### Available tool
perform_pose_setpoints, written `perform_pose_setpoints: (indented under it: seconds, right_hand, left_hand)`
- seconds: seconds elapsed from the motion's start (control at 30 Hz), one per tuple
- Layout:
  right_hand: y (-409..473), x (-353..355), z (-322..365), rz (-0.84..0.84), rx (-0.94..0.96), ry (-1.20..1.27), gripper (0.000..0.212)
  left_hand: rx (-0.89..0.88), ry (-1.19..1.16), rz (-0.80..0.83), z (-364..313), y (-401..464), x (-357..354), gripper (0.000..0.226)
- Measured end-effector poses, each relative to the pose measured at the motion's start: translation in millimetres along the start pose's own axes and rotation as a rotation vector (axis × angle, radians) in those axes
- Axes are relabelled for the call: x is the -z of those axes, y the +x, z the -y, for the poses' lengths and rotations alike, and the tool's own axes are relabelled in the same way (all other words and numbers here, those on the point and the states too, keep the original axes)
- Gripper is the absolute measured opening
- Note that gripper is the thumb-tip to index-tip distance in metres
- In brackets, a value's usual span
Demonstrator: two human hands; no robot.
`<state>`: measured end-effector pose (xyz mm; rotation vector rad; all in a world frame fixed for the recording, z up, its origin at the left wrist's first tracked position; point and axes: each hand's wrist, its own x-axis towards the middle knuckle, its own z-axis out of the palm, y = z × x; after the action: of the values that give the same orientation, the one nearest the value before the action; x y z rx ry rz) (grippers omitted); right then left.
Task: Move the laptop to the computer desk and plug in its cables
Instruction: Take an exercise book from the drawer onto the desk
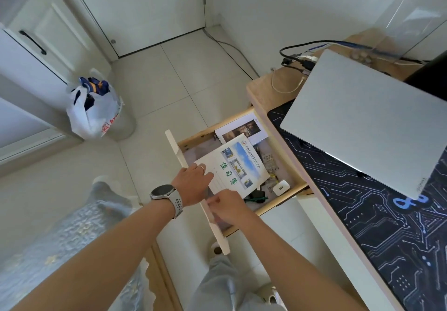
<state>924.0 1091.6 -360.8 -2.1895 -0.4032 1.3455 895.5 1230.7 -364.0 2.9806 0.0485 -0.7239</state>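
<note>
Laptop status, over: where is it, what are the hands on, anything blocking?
Laptop closed, flat on the desk mat. Cables loose behind it. Left hand on booklet, right hand at open drawer front. Nothing blocking.

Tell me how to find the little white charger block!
Look in the open drawer under the desk. The charger sits near the drawer's right corner, just past the exercise book; it's a small white cube, unlike the flat papers.
</note>
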Motion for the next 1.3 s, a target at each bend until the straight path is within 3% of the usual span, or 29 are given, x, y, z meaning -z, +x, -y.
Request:
perform_pose_setpoints:
  seconds: [0.13, 0.2, 0.3, 0.37, 0.5, 0.67, 0.8, 0.97, 1.13, 1.3]
  right_hand:
    - [1.6, 34.0, -15.9, -0.343, -0.053, 0.201, 0.018]
    - [5.7, 50.2, -31.8, -0.411, -0.14, 0.32, 0.016]
    - [11.2, 60.6, -52.9, -0.451, -0.301, 0.591, 0.006]
    - [13.0, 61.7, -60.3, -0.453, -0.383, 0.718, 0.008]
    - [19.6, 58.5, -63.3, -0.399, -0.47, 0.758, 0.009]
    - [29.1, 47.0, -60.2, -0.334, -0.513, 0.907, 0.03]
    - [28.3, 44.5, -61.3, -0.455, -0.509, 1.025, 0.033]
    - [13.6, 53.9, -55.8, -0.555, -0.368, 0.985, 0.043]
    - [-6.2, 75.2, -38.4, -0.581, -0.108, 1.07, 0.02]
    - [-42.0, 112.2, -17.4, -0.62, 0.122, 1.174, 0.02]
  left_hand:
    - [-0.056, -0.035, -0.153, 0.2, 20.9, 16.7, 0.033]
    - [-0.046, -0.073, -0.186, 2.0, 33.2, 20.1, 0.034]
    - [0.041, -0.216, -0.189, 4.4, 52.4, 19.1, 0.025]
    - [0.107, -0.29, -0.14, 5.1, 63.5, 15.2, 0.033]
    - [0.248, -0.484, -0.054, 6.6, 74.8, 11.5, 0.043]
    - [0.316, -0.588, -0.004, 11.3, 79.4, 10.5, 0.033]
    - [0.381, -0.664, -0.038, 12.5, 80.9, 13.2, 0.022]
    - [0.48, -0.959, -0.189, 12.3, 64.0, 30.2, 0.02]
    - [0.56, -1.281, -0.316, 12.1, 46.9, 46.6, 0.029]
    - [0.547, -1.547, -0.38, -9.5, 33.6, 77.1, 0.035]
